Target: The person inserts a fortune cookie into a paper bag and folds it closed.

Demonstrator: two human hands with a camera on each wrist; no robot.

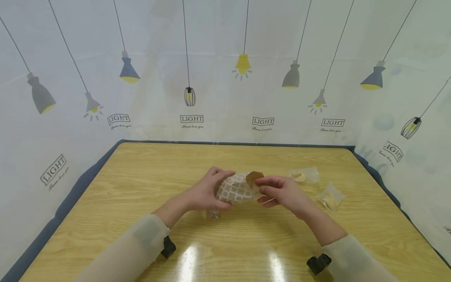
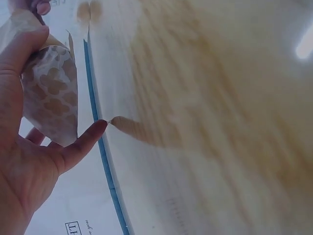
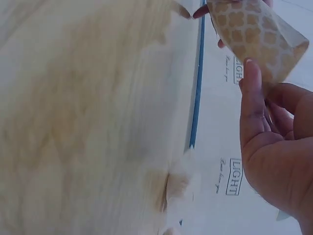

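A paper pouch [image 1: 235,188] with a white lattice print is held up over the middle of the table. My left hand [image 1: 206,192] grips its left end between thumb and fingers. At the other end, my right hand [image 1: 287,196] pinches the edge beside a plain brown flap [image 1: 254,178]. The left wrist view shows the pouch's patterned side [image 2: 54,95] against the left palm, with the little finger held out. From the right wrist, the pouch [image 3: 254,29] appears with its corner between thumb and fingers. Whatever is inside the pouch cannot be seen.
Two small clear packets with pale yellow pieces lie to the right: one packet [image 1: 310,175] farther back, another packet [image 1: 332,197] nearer the right forearm. A crinkled clear plastic piece [image 1: 213,214] lies below the left hand. The wooden table [image 1: 158,164] ends at a printed backdrop.
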